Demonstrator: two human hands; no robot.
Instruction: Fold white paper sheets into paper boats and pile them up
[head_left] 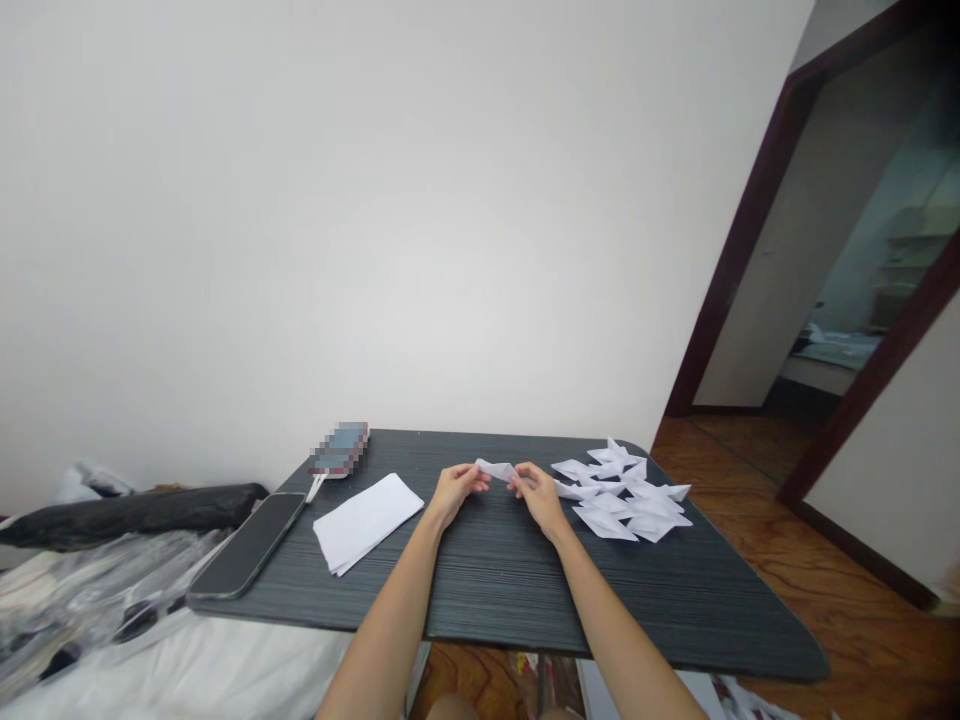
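Both my hands meet over the middle of a dark wood-grain table (510, 590). Between them is a small folded piece of white paper (496, 468). My left hand (456, 491) pinches its left end and my right hand (537, 492) pinches its right end, fingers closed on it. The paper is held just above the tabletop. To the right of my right hand lies a pile of several folded white paper shapes (621, 492). To the left of my left hand lies a small stack of flat white paper sheets (366, 520).
A dark phone (249, 545) lies on the table's left edge, with a cable to a second device (341, 448) at the back left corner. Clear plastic and a dark bundle (127, 515) lie left of the table. An open doorway (847, 300) is at the right over wooden floor.
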